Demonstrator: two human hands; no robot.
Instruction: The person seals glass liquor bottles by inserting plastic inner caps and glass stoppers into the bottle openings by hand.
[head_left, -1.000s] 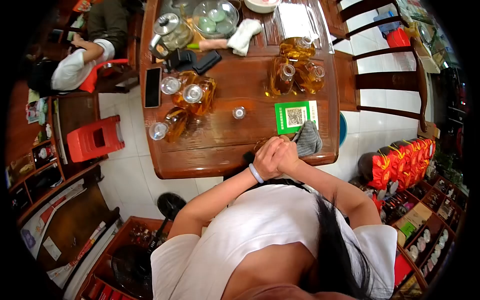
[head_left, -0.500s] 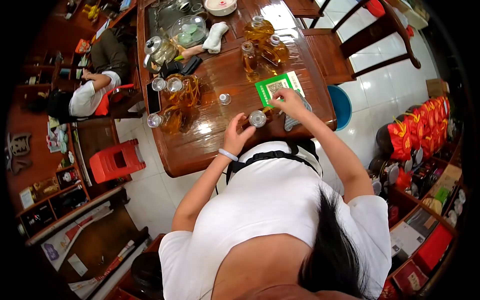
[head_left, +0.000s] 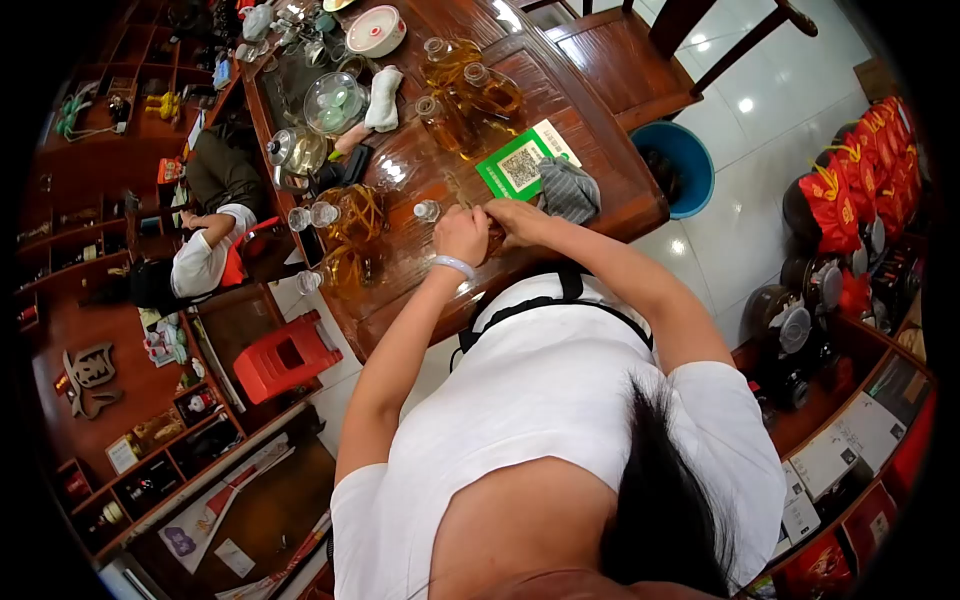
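My left hand is closed at the table's near side, wrapped round a small glass bottle of amber liquid, of which only a sliver shows between my hands. Against it, my right hand has its fingers bent together at the bottle; what they pinch is hidden. A loose clear stopper stands just beyond my left hand. To the right of my right hand lies a crumpled grey striped cloth, partly over a green QR-code card.
Stoppered amber bottles stand at the left and farther back. A glass teapot, white towel and lidded white bowl are on the table. A blue bucket and red stool flank it; another person sits left.
My hands have come together, and the bottle between them is now mostly covered. My left fingers have closed. The view has shifted, showing more of the cloth and the bucket.
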